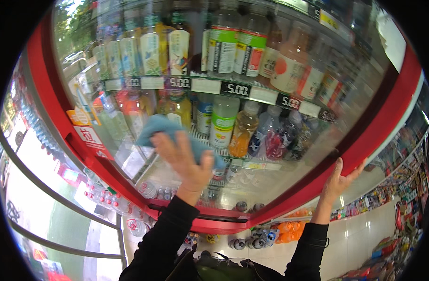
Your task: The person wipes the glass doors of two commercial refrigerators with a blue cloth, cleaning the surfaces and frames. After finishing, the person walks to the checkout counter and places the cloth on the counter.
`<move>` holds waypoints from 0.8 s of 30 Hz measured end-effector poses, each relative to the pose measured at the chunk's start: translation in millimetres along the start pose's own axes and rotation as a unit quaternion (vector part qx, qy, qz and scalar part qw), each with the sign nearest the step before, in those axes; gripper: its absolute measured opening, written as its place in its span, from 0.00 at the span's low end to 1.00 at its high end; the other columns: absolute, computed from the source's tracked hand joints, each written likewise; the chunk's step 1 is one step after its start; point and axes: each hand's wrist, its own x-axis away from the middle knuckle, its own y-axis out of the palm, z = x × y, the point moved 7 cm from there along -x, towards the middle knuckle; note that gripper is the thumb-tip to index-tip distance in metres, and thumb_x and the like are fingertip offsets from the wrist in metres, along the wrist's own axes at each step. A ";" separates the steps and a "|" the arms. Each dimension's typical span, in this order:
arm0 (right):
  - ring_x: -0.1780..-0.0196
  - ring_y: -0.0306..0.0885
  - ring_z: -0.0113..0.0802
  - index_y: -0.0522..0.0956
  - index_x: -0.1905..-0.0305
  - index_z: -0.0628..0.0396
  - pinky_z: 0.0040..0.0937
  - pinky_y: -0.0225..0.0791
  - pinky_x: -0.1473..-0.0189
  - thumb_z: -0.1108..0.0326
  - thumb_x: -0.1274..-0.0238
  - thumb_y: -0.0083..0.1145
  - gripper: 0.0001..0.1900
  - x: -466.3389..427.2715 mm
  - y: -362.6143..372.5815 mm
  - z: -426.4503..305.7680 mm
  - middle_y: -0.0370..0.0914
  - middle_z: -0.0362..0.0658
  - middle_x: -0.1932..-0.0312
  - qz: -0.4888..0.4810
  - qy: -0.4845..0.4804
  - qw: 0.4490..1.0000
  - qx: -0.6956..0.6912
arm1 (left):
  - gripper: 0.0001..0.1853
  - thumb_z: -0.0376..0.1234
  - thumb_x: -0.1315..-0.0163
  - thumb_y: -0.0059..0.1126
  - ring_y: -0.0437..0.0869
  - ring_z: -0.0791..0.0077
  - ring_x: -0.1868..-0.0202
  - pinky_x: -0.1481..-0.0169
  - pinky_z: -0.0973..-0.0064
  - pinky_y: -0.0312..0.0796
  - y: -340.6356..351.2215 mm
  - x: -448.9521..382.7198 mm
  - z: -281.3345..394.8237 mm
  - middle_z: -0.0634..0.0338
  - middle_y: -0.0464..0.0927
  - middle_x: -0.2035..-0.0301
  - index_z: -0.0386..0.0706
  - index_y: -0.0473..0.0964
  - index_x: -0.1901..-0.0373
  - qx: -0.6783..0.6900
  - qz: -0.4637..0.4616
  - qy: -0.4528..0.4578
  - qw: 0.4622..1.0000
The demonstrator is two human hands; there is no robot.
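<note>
My left hand [186, 163] is spread over a blue cloth [172, 130] and holds it flat against the glass pane [270, 182] of a drinks cooler door. Both hand and cloth are blurred. My right hand [339, 182] grips the right side of the red door frame [369, 126], thumb on the front and fingers towards the outer edge. Behind the glass, bottles with green labels [224, 123] stand on the shelves. An orange drink bottle [243, 130] is beside them. Reflections of trees and a car overlie the pane's left part.
A pull sign [90, 135] sticks to the frame's left side, by the recessed handle [77, 149]. Packs of water bottles [107, 198] stand on the left, beside large windows [59, 196]. Orange bottles [290, 232] sit on the floor below the door. Stocked shelves [404, 175] line the right.
</note>
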 end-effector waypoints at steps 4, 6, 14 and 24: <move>0.26 0.56 0.40 0.53 0.23 0.57 0.35 0.50 0.26 0.69 0.35 0.63 0.40 -1.0 -1.3 -4.1 0.54 0.49 0.24 0.004 -0.002 1.000 0.015 | 0.35 0.48 0.43 0.63 0.57 0.40 0.28 0.30 0.42 0.49 31.6 -94.5 108.6 0.41 0.59 0.29 0.52 0.70 0.32 0.049 -0.047 0.158 0.985; 0.26 0.57 0.39 0.52 0.23 0.57 0.35 0.52 0.27 0.69 0.36 0.63 0.41 2.1 7.5 -9.8 0.54 0.49 0.24 0.001 0.014 1.000 -0.002 | 0.37 0.49 0.46 0.64 0.60 0.45 0.28 0.30 0.44 0.50 37.6 -168.3 139.9 0.46 0.62 0.30 0.52 0.70 0.32 0.088 -0.018 0.203 0.975; 0.25 0.56 0.42 0.51 0.24 0.60 0.37 0.51 0.26 0.66 0.37 0.66 0.43 0.5 3.7 -1.6 0.54 0.52 0.25 -0.003 0.020 1.000 -0.013 | 0.39 0.48 0.41 0.59 0.53 0.56 0.23 0.22 0.51 0.41 87.6 -35.1 208.7 0.55 0.56 0.26 0.52 0.62 0.27 0.023 -0.169 0.369 0.914; 0.24 0.56 0.45 0.52 0.24 0.60 0.38 0.51 0.26 0.65 0.39 0.67 0.44 -0.1 4.5 -3.6 0.55 0.54 0.25 0.001 0.002 1.000 0.024 | 0.33 0.32 0.39 0.52 0.54 0.69 0.23 0.20 0.54 0.42 87.1 24.7 199.5 0.58 0.60 0.27 0.46 0.63 0.29 0.156 -0.315 0.476 0.807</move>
